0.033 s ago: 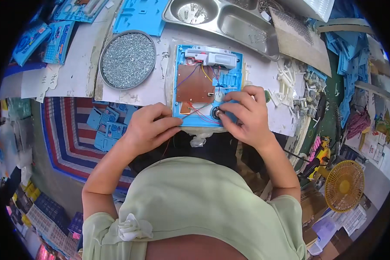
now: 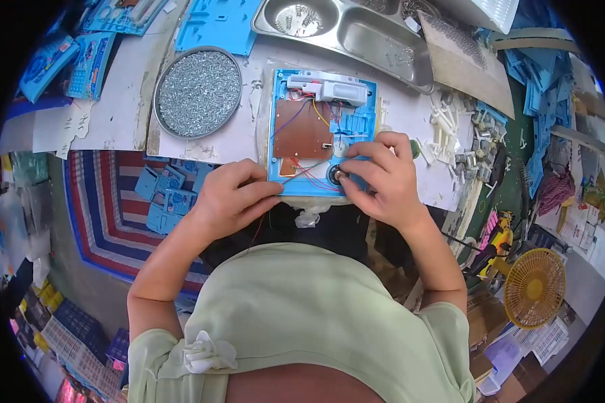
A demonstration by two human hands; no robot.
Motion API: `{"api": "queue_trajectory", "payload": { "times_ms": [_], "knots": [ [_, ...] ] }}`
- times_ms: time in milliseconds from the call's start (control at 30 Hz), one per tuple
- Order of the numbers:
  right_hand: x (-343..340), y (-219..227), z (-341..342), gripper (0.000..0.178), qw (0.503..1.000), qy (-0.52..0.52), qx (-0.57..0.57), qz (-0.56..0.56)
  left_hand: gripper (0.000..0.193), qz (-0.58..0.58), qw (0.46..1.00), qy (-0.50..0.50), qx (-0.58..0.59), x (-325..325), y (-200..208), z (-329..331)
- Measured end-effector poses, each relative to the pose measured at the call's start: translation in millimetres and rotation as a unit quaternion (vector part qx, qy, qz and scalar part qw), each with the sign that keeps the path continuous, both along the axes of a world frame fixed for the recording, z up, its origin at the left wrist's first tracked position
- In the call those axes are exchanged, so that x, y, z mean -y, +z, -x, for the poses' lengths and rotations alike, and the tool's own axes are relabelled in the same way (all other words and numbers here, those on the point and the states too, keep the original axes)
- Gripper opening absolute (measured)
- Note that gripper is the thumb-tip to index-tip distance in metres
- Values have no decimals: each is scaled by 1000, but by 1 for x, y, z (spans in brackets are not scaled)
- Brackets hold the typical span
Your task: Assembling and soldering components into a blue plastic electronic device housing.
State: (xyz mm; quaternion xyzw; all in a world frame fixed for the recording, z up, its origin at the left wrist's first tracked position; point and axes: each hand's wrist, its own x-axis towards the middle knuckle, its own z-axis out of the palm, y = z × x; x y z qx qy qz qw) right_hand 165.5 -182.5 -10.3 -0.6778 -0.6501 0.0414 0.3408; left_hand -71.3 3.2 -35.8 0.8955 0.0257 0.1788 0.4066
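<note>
Light even, bright on the bench (image 2: 249, 131) around the grip, shadows soft. Glare on the steel tray (image 2: 373, 40) beyond the right hand (image 2: 386, 178). Striped sheet (image 2: 107, 201) left of the left hand (image 2: 232, 198) dimmer, area just below the grip near-black. Grip fairly sharp, detail softens outward; fisheye bends outlying edges, black vignette at rim

The blue casing (image 2: 359, 125) is smooth plastic, its brown board (image 2: 299, 131) matt; the compartment tray (image 2: 357, 30) is glossy metal, the small screws (image 2: 198, 94) shiny metal, the pale green shirt (image 2: 302, 295) smooth cloth
</note>
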Motion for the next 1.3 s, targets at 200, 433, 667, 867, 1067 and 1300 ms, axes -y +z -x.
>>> {"api": "queue_trajectory", "payload": {
  "times_ms": [200,433,667,867,1067,1300],
  "knots": [
    [5,14,-8,25,1000,17,-20,4,29,-21,1000,1,-16,0,8,-8],
    [75,20,-66,19,936,-274,117,189,31,-12,995,-28,-95,-2,27,-11],
    [84,-10,-65,14,936,-306,109,131,11,-43,995,-64,-69,-65,86,-112],
    [91,-2,-67,12,943,-309,58,112,18,-223,961,-164,-26,-71,21,-279],
    [97,17,-53,18,916,-371,-148,35,13,-383,906,-171,-47,-68,15,-309],
    [67,53,-32,35,967,-129,-205,-84,17,99,988,-112,-34,-18,99,-155]
  ]
}}
